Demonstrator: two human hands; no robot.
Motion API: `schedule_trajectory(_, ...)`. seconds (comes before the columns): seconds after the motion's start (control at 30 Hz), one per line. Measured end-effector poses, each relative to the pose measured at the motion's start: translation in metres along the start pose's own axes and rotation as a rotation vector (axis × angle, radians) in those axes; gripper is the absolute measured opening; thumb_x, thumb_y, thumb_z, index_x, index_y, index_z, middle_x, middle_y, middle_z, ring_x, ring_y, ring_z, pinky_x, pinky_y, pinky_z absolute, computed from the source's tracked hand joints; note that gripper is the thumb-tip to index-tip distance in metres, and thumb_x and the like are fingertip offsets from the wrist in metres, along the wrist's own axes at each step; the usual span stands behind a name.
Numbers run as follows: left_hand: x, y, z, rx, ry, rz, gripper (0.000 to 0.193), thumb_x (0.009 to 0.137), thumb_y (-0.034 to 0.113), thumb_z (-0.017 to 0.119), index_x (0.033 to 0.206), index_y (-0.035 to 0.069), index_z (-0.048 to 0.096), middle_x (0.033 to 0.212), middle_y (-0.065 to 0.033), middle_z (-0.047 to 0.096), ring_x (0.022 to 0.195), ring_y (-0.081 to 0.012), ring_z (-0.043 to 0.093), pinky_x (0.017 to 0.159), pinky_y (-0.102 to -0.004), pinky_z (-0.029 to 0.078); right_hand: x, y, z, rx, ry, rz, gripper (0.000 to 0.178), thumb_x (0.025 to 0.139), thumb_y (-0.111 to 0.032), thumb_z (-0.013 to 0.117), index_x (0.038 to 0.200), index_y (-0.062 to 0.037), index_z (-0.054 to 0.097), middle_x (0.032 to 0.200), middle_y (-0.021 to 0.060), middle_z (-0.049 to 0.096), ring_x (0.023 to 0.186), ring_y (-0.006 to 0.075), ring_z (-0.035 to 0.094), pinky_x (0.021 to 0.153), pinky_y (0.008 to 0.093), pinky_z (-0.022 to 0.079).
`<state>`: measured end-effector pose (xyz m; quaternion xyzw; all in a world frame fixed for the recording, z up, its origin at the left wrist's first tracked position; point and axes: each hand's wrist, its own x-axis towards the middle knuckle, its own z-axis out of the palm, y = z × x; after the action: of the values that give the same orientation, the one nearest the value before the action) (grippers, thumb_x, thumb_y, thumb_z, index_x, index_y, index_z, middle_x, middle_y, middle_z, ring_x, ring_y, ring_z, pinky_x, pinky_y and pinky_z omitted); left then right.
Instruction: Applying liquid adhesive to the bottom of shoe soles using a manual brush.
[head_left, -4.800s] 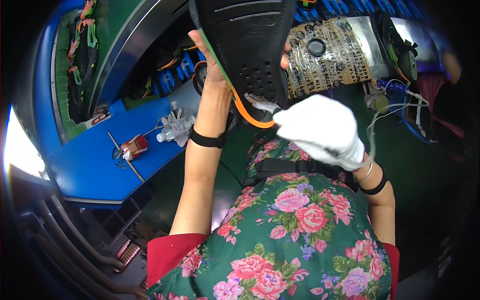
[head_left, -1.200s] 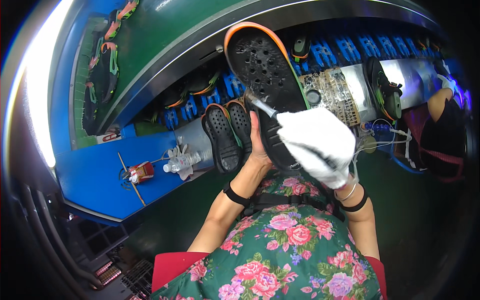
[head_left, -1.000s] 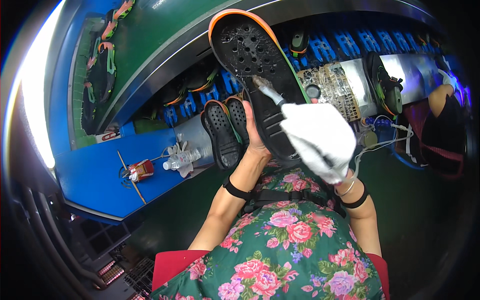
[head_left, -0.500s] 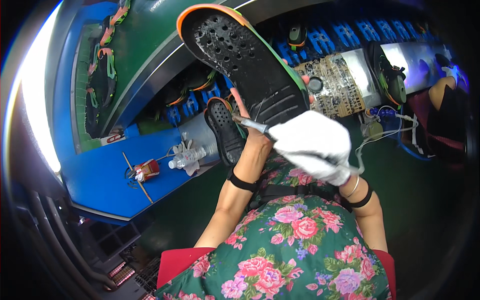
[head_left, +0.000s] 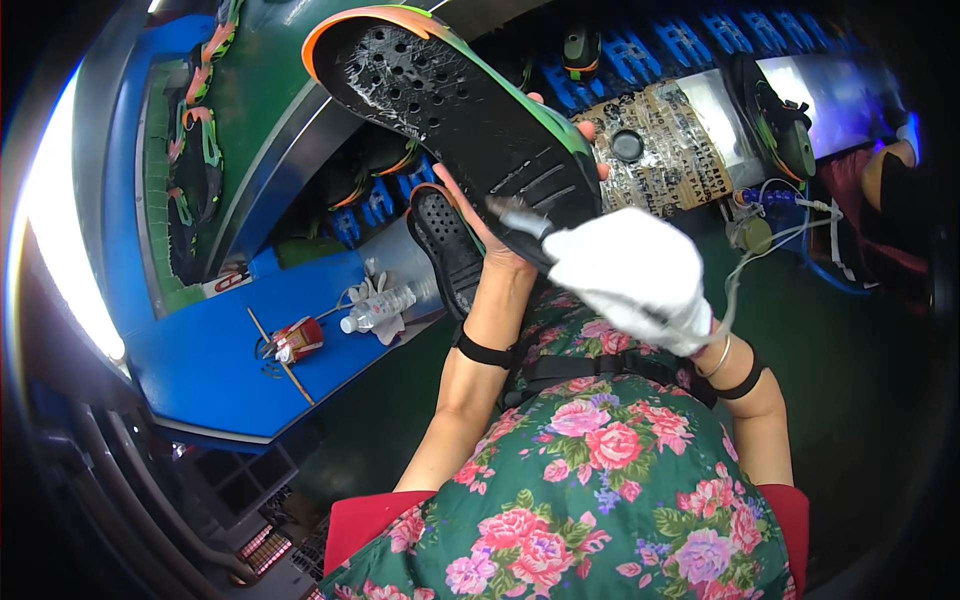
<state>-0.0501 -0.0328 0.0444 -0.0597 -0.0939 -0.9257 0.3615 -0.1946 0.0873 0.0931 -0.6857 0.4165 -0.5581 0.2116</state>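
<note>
From my remote seat I see a blue table (head_left: 200,375) off to the left, with a red container (head_left: 298,342), a thin stick (head_left: 296,381) beside it and a clear bottle (head_left: 378,310) on its side. Another dark sole (head_left: 447,240) sits just left of the left wrist, partly hidden by it. Beyond, to the right, lie taped cardboard (head_left: 672,140) and a dark shoe (head_left: 770,120). The raised black sole (head_left: 465,125) blocks part of my view behind it. It rests tilted across my left hand (head_left: 492,243), thumb along one edge, fingertips curled over the other. My gloved right hand (head_left: 635,270) is closed round a brush (head_left: 522,217), its bristles over the sole's ribbed part near the thumb; whether they touch, I cannot tell.
</note>
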Motion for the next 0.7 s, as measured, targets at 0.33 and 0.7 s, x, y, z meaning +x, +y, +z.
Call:
schedule_trajectory(0.33,-0.004,-0.001,-0.002,0.008,0.053,0.097,0.111,0.083,0.088,0.055,0.163,0.015,0.030,0.164,-0.0136,0.036,0.137,-0.0502,0.048,0.102,-0.0703,0.049,-0.005,0.010,-0.003,0.026,-0.056,-0.033,0.028,0.079,-0.004,0.083,0.105,-0.0114,0.081,0.106,0.0072,0.079,0.092,0.0248,0.076,0.079,0.0356,0.060)
schedule_trajectory(0.7,-0.010,0.015,-0.020,0.071,0.031,-0.097,0.123,0.081,0.084,0.063,0.164,0.003,0.023,0.163,-0.0223,0.032,0.131,-0.0561,0.052,0.104,-0.0627,0.055,-0.012,0.006,0.003,0.051,-0.186,-0.052,0.028,0.079,-0.007,0.082,0.107,-0.0130,0.080,0.105,0.0054,0.079,0.091,0.0255,0.074,0.078,0.0361,0.060)
